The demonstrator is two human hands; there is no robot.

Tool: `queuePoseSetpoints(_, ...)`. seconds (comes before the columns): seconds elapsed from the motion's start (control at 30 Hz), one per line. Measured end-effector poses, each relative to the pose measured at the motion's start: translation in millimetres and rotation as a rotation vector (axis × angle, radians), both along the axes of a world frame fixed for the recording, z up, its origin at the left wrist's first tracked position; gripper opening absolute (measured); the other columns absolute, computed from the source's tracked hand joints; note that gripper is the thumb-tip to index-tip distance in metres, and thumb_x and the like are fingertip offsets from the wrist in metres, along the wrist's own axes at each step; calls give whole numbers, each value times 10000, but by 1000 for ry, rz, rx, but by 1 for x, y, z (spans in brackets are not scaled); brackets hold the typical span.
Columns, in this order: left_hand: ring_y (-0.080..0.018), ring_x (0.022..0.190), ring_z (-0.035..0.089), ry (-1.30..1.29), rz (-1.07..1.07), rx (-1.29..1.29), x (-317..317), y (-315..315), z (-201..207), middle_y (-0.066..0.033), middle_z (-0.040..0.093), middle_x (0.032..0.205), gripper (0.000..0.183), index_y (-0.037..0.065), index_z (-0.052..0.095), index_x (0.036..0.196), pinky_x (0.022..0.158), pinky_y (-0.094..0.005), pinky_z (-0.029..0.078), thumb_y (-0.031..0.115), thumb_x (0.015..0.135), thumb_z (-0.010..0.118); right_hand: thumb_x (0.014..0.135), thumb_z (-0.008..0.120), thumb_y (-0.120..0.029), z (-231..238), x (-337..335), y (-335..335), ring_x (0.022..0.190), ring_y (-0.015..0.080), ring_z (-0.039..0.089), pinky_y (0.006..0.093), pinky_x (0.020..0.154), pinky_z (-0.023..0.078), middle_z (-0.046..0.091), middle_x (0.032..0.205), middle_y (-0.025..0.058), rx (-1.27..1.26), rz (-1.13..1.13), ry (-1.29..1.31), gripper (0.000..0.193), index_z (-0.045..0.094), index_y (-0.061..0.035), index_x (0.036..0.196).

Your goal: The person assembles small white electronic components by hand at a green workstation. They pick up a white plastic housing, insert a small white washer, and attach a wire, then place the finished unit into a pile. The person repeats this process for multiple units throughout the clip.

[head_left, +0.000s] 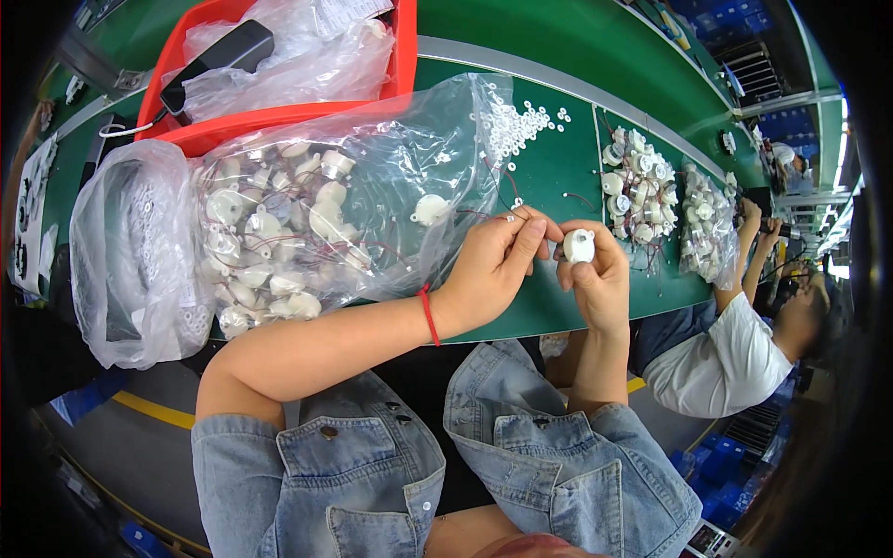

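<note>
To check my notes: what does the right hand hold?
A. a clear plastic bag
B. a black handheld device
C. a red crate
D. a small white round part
D: the right hand grips a small white round part in its fingertips above the green table.

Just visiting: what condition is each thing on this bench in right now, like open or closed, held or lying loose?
Small white round part: held in the right hand, above the bench edge.
Left hand: fingertips pinched close beside the part; what they hold is too small to tell.
Clear bag of white parts: open, lying on its side, full.
Red bin: open-topped, holding plastic bags.
Small white rings: loose, scattered on the green bench.
</note>
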State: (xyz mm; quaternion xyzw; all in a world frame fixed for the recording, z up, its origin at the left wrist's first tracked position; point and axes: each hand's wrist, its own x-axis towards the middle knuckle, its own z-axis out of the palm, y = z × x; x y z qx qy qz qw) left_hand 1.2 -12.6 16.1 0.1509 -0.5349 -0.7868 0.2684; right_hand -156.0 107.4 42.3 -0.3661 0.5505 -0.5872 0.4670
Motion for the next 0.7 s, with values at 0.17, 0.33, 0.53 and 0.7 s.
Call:
queuePoseSetpoints(0.17, -183, 752, 608, 70, 67, -400, -7, 4, -10, -84, 653, 930, 229, -6, 626, 1069, 692, -316, 490, 159, 1032, 471, 938, 670, -155, -3, 12, -16, 812, 121, 606, 236, 763, 502, 625, 958, 56, -78, -207, 215, 388, 547, 52, 1242)
queuePoseSetpoints(0.33, -292, 827, 635, -78, 11, -629, -2, 9, -3, -97, 637, 958, 162, 58, 636, 1079, 732, -398, 507, 124, 990, 518, 951, 651, -123, -6, 21, -20, 822, 108, 606, 228, 743, 492, 637, 947, 86, -46, -328, 143, 366, 493, 5, 1255)
queuePoseSetpoints(0.53, -218, 755, 614, 88, -37, -982, 1, 13, -10, -54, 534, 849, 156, 85, 657, 1031, 660, -354, 511, 124, 880, 655, 966, 636, -118, -18, 2, -21, 754, 47, 539, 197, 613, 394, 629, 873, 49, 35, -392, 314, 231, 503, -38, 1138)
queuePoseSetpoints(0.7, -225, 774, 621, 68, -79, -1000, 0, 12, -14, -66, 537, 860, 166, 56, 661, 1034, 678, -362, 518, 107, 877, 649, 1001, 581, -149, -23, -6, -40, 708, 49, 504, 195, 622, 379, 598, 805, 15, 81, -268, 534, 190, 538, -13, 1127)
